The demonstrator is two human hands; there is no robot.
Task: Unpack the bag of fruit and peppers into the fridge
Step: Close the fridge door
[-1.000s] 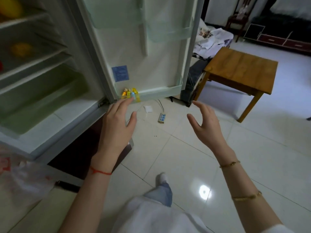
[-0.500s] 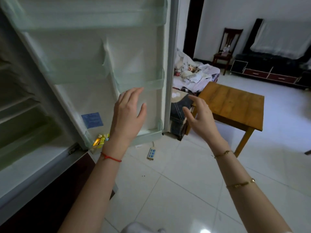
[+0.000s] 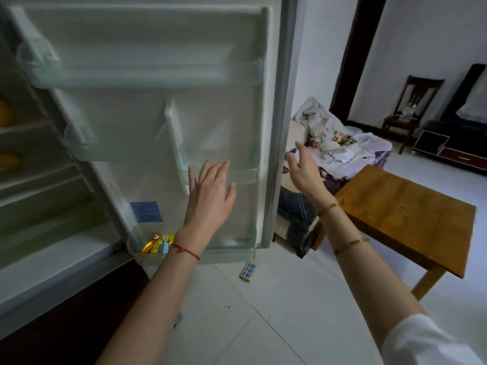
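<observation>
White tiled floor [image 3: 276, 325] below; fridge door [image 3: 163, 122] wide open at twelve o'clock. Left hand [image 3: 210, 196] and right hand [image 3: 305, 172] both spread, empty; yellow produce [image 3: 10, 160] shelved at nine o'clock, so unpacking looks nearly finished.

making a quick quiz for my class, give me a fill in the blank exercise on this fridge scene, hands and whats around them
1. The fridge door stands ____.
2. Both the left hand and the right hand hold ____.
3. The thread on the left wrist is ____ in colour.
4. To the right of the door stands a low table made of ____.

Missing words: open; nothing; red; wood
</observation>
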